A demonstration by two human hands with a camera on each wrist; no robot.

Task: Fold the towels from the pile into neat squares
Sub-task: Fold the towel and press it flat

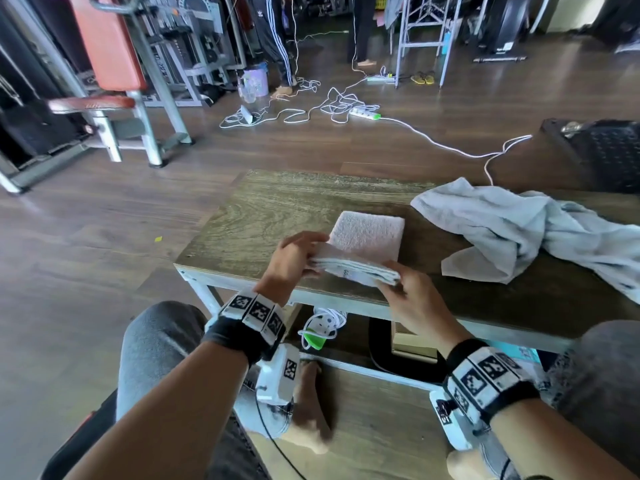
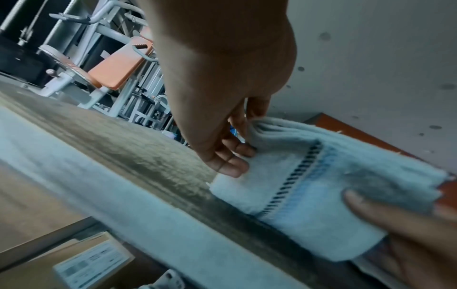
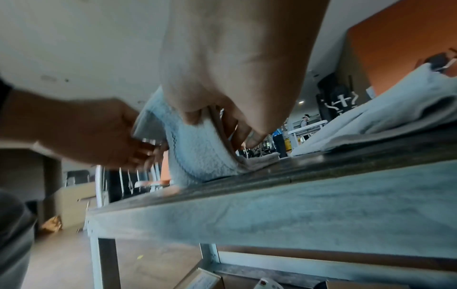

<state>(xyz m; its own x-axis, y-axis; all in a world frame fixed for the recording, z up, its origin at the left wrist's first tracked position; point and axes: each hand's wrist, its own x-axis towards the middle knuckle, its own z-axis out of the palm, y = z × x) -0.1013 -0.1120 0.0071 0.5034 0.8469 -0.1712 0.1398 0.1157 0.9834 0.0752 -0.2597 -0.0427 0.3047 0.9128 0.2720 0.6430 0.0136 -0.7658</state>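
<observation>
White folded towel (image 1: 356,269) sits near the front edge of the wooden table (image 1: 263,209), overlapping a pink folded towel (image 1: 369,233), apparently. Left hand (image 1: 294,259) pinches its left end; right hand (image 1: 412,299) grips its right corner. Grey towels (image 1: 512,230) lie crumpled alongside.

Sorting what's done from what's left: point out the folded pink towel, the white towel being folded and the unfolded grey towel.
folded pink towel (image 1: 369,233), head view, middle of its top face.
white towel (image 1: 356,268), head view, its stacked near edge between both hands.
unfolded grey towel (image 1: 512,233), head view, its crumpled middle.
</observation>
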